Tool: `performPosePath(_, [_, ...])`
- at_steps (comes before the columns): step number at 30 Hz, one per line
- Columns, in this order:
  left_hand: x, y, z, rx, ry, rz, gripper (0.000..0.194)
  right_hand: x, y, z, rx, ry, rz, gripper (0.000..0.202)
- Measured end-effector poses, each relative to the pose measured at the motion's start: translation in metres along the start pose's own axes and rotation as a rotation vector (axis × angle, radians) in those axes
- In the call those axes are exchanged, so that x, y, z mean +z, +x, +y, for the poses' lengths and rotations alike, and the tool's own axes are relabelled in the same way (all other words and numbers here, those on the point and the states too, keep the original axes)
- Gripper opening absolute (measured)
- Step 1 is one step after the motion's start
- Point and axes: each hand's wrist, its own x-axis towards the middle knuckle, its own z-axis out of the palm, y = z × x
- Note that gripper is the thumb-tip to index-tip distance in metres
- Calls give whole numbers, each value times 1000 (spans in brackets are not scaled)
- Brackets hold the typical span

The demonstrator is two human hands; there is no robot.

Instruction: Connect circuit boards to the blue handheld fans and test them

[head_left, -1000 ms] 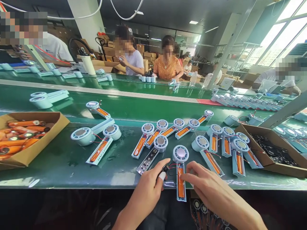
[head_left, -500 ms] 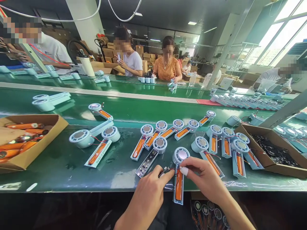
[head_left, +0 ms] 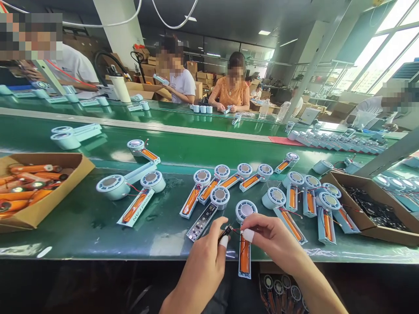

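Observation:
My left hand pinches a small black circuit board between a white-capped thumb and the index finger. Thin red and black wires run from its end toward a light blue handheld fan. That fan lies with its handle toward me, open along its length, an orange battery inside. At the top of the handle, my right hand is closed with thumb and index finger on the wires; its white-capped thumb hides the exact grip. Just left lies another fan with a black circuit board fitted in its handle.
Several open fans with orange batteries lie around my hands. A cardboard box of orange batteries stands left, another box of black boards right. Beyond the green conveyor, co-workers sit, one in an orange top.
My left hand has turned the circuit board more upright, and its thumb now shows. My right fingers have shifted slightly left along the wires. Across the conveyor, co-workers have moved their hands.

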Motion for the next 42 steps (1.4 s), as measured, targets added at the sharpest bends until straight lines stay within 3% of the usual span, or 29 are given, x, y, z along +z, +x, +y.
performPosePath(6, [-2,-1,12,-84,-199,-20,19,11,-1,-2,-30,-193,130,11])
performPosePath(10, [-1,-2,18,-150,-361,-42,20,22,-3,-6,-124,-384,191,12])
performPosePath(16, [4,-3,18,-256,-551,-27,22,26,-6,-8,-164,-426,222,13])
performPosePath(21, [7,-5,20,-206,-465,26,25,30,-8,-3,-226,-584,263,15])
performPosePath(26, [9,-6,19,-129,-318,73,28,39,-8,9,-396,-724,365,20])
performPosePath(33, [5,-5,20,-159,-423,53,29,47,-6,26,-541,-715,489,18])
performPosePath(36, [5,-5,19,-155,-411,57,29,45,-4,23,-508,-649,453,19])
performPosePath(42, [-2,-4,12,-114,-411,3,28,27,-3,7,-264,-317,235,13])
